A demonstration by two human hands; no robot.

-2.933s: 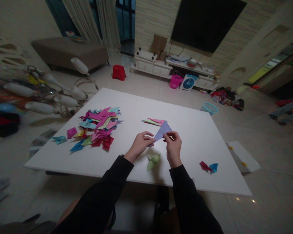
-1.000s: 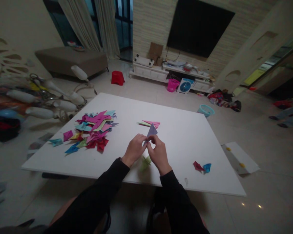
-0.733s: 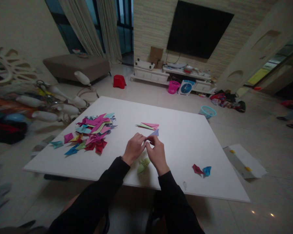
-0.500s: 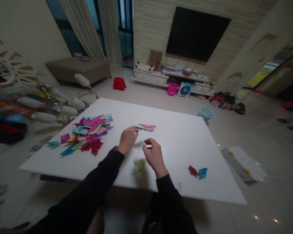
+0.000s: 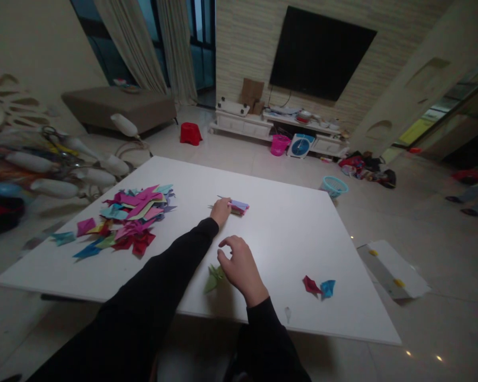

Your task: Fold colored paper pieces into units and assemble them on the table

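Observation:
My left hand (image 5: 221,211) reaches over the table (image 5: 287,233), its fingers closed at the near end of a small stack of folded origami paper (image 5: 239,206), purple, pink and dark red. My right hand (image 5: 242,269) hovers nearer to me, thumb and forefinger curved apart with nothing visible between them. Beneath it, partly hidden by the hand, lies a green paper crane (image 5: 212,280). To the left spreads a heap of colourful folded paper pieces (image 5: 137,204). On the right, a dark red folded paper (image 5: 311,285) lies beside a blue folded paper (image 5: 327,288).
A white lamp with several arms (image 5: 95,176) stands close to the table's left edge. Beyond the far right corner is a light-blue basket (image 5: 334,185). A white panel with yellow patches (image 5: 396,270) lies on the floor at right. A red stool (image 5: 190,133) stands behind the table.
My left hand has moved forward and right onto the folded paper stack, which now shows purple on top instead of pink and green. My right hand has shifted slightly left and down, its fingers more apart.

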